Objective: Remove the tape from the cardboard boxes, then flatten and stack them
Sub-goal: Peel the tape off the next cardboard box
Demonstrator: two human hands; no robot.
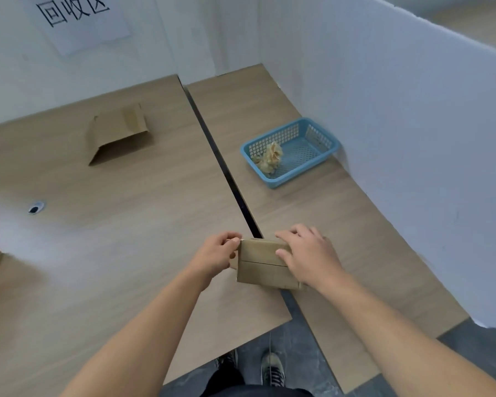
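The right hand point(307, 259) curls over the box point(262, 266), steadying it on the table point(126, 224). The left hand point(216, 253) pinches at its corner, probably a tape end point(241, 240), for peeling.

small closed cardboard box point(262, 263) sits nearest; flattened box point(117, 133) lies farther left.

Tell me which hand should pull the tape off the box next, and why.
Left, probably. The left hand pinches at the box's far left corner, seemingly on a tape end, while the right hand holds the box's right side, steadying it.
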